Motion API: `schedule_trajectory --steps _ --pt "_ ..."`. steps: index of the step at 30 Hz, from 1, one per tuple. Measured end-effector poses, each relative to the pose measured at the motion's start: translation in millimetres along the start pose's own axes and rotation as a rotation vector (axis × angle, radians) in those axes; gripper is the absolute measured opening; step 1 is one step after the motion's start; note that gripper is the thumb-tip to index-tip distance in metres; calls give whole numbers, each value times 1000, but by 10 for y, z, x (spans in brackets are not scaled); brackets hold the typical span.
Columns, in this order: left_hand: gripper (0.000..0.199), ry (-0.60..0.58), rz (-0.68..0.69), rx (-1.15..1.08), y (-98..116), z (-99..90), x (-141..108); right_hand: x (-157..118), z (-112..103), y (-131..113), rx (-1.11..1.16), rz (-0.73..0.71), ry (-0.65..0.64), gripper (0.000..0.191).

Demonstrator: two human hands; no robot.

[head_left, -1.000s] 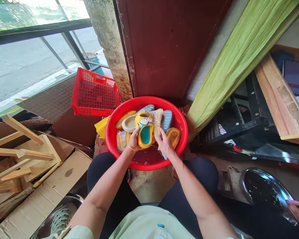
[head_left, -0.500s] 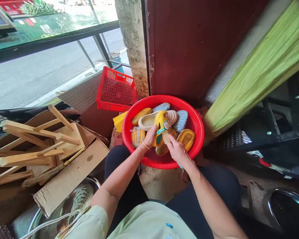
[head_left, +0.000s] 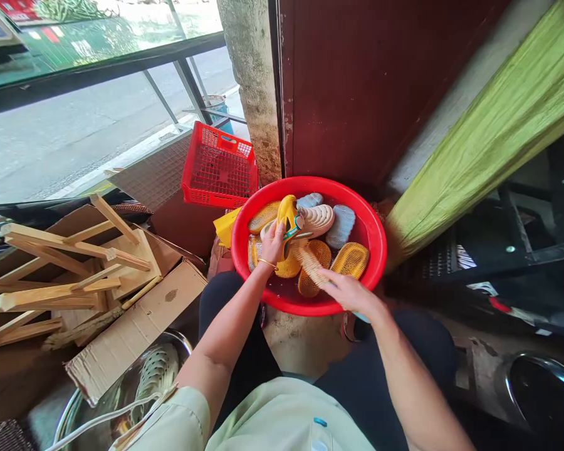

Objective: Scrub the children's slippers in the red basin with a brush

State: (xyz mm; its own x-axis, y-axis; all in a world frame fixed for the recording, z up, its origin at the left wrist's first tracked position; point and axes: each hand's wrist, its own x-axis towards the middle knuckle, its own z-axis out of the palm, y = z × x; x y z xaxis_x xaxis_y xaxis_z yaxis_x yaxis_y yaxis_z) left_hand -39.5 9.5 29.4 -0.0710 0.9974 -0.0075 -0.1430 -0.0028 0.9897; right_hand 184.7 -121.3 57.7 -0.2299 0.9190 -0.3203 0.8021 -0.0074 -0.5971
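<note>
My left hand (head_left: 272, 245) grips a yellow clog (head_left: 288, 208) with a teal strap, holding it tilted above the red basin (head_left: 380, 241). In my right hand (head_left: 346, 292) is a scrubbing brush (head_left: 311, 264) with pale bristles, its head by the lower part of the clog. A bit of light blue shows under that hand. Around them in the basin lie more shoes: a yellow sole (head_left: 350, 259), a ridged cream shoe (head_left: 318, 218), a fuzzy light-blue piece (head_left: 341, 227) and several others, partly covered by my hands.
Behind the basin at left stands a red plastic crate (head_left: 220, 169). Wooden stools (head_left: 75, 250) and a cardboard flap (head_left: 141, 329) fill the left side. A metal bowl (head_left: 183, 341) sits below them. Green cloth (head_left: 470, 150) hangs at right beside a dark red panel (head_left: 348, 88).
The clog has moved left with my left hand. My right hand has drawn back down and right, and the brush now shows more of its length, slightly blurred.
</note>
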Motion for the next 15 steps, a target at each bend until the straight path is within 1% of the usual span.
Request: schedule_trajectory --steps 4,6,7,8,10,12,13,14,15 --pt "52 -37 159 274 67 44 -236 -117 -375 331 -98 334 17 59" --pt "53 -59 248 373 69 77 -379 -131 -491 444 -149 436 18 61" --pt "50 -109 295 415 54 103 -449 -123 -520 476 -189 458 28 61" --pt "47 -191 337 460 25 137 -517 -105 -532 490 -236 469 40 61" --pt "44 -440 397 586 -63 225 -627 -51 -509 468 -324 472 40 63" --pt "46 -648 421 749 -168 320 -692 2 -442 399 -354 462 -15 62" --pt "48 -702 415 843 -214 362 -708 19 -402 360 -346 446 -48 60" --pt "50 -720 399 945 -252 396 -715 27 -361 324 -329 417 -73 59" --pt "53 -713 377 1050 -279 420 -717 27 -324 296 -309 376 -89 58"
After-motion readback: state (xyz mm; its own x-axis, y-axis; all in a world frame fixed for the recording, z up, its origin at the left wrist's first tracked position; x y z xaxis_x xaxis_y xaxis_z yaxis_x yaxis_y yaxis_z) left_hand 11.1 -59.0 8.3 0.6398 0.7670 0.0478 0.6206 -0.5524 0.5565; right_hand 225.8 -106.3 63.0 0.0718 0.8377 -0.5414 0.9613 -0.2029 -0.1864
